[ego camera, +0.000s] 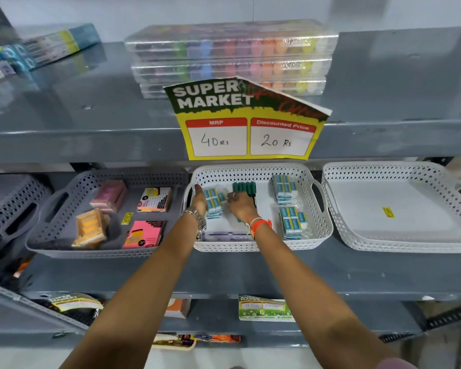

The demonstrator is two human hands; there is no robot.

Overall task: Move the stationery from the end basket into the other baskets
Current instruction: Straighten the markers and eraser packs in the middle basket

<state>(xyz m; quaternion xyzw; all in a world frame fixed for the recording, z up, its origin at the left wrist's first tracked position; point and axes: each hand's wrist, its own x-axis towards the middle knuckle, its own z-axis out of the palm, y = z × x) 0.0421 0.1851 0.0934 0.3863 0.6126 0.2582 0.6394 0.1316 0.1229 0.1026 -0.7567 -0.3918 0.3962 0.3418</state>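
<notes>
While both of your hands reach into the middle white basket (pixel 261 246) on the grey shelf (pixel 277 272), the stationery there lies in sorted groups: a stack of blue-and-white eraser packs (pixel 214 202) near the basket's left wall, a row of dark green markers (pixel 244 188) toward its back middle, and two more clumps of eraser packs (pixel 285 191) along its right wall, one behind the other. A flat clear sleeve (pixel 224 235) lies at the front edge of that basket.

Your left hand (pixel 198 202), with a metal watch (pixel 198 219) on the wrist, stands on edge against the left side of the eraser stack, its fingers (pixel 197 188) straight and together, pressing rather than gripping. Your right hand (pixel 241 206), with an orange thread band (pixel 261 225) on the wrist, lies palm down just right of that stack, over the near ends of the markers. Its fingers (pixel 233 195) curl down by the packs; whether they hold anything I cannot tell.

To the left, a grey basket (pixel 64 243) carries pink and orange sticky-note packs (pixel 144 234). To the right, the end white basket (pixel 399 246) shows only a small yellow label (pixel 388 212) on its floor. A yellow price sign (pixel 248 121) hangs from the shelf above.
</notes>
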